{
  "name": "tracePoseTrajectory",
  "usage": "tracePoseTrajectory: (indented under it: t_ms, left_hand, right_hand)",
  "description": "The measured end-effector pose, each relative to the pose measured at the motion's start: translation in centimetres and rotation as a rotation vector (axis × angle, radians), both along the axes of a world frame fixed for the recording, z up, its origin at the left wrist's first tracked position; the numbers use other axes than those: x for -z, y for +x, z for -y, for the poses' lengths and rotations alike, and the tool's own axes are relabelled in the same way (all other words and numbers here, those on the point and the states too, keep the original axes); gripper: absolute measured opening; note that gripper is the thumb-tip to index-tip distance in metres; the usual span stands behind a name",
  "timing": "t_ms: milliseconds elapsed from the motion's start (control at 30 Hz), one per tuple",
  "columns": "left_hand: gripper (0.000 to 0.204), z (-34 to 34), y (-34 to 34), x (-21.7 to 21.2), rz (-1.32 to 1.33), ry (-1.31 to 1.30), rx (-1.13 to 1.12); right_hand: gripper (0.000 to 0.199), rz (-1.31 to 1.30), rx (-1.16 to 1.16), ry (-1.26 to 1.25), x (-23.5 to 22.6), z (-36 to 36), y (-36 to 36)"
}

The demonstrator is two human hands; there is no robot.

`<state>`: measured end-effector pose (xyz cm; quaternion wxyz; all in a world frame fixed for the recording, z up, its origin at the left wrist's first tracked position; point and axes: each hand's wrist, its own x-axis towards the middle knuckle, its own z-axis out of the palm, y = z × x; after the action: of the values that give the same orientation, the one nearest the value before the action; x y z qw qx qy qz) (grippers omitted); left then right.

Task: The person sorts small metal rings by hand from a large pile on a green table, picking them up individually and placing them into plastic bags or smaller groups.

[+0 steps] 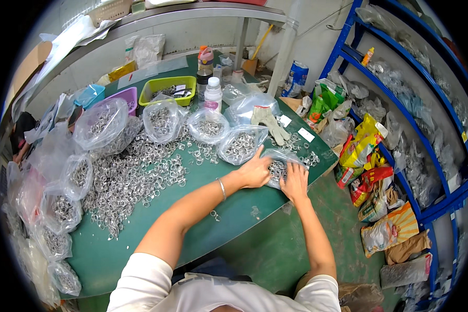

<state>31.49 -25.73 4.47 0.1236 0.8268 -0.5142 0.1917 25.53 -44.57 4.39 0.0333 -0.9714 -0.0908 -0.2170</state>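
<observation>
A clear plastic bag (pixel 283 155) of small metal rings sits near the right edge of the green table (pixel 229 210). My left hand (pixel 255 171), with a bangle on its wrist, is closed at the bag's left rim, its index finger pointing away from me. On the bag's near right side, my right hand (pixel 295 182) lies with fingers stretched over the rim and rings; its thumb points inward. Just left stands another open bag of rings (pixel 242 144). Behind them are a work glove (pixel 268 124) and small white labels (pixel 306 135).
A large pile of loose rings (pixel 135 171) covers the table's left half, ringed by several bags. At the back are a green basket (pixel 168 89), a purple basket (pixel 124 99) and a white bottle (pixel 213 96). Blue shelves (pixel 400 106) with bagged parts stand right. Another person (pixel 23 130) shows far left.
</observation>
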Motion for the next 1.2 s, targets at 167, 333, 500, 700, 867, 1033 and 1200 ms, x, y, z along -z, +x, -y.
tracePoseTrajectory:
  t_ms: [167,333,500,700,867,1033,1200]
  left_hand:
    - [0.026,0.8,1.7,-0.5,0.008,0.127,-0.142]
    - [0.020,-0.2,1.5,-1.0,-0.112,-0.101,0.031]
    - [0.013,-6.0,-5.8,-3.5,-0.451,-0.823,-0.116]
    - [0.012,-17.1,-17.1,-1.5,-0.688,-0.764,-0.643]
    - [0.013,-22.2,-24.9,-0.1,-0.773,-0.746,-0.862]
    - [0.015,-25.1,-28.6,0.9,-0.690,-0.804,-1.043]
    - [0.030,-27.9,-29.1,1.6,-0.519,-0.638,-1.180]
  right_hand:
    - [0.074,-0.107,0.093,-0.040,0.1,0.0,1.6]
    - [0.067,-0.131,0.005,0.081,0.0,0.1,1.0]
    - [0.034,0.063,-0.219,0.360,-2.0,-5.4,-5.6]
    - [0.032,-0.472,-0.491,0.684,-1.2,-13.9,-11.1]
    - [0.022,-0.359,-0.594,0.560,2.0,-17.6,-10.5]
    - [0.011,-0.332,-0.664,0.541,3.5,-20.5,-9.6]
    - [0.011,-0.421,-0.765,0.554,3.2,-23.7,-9.0]
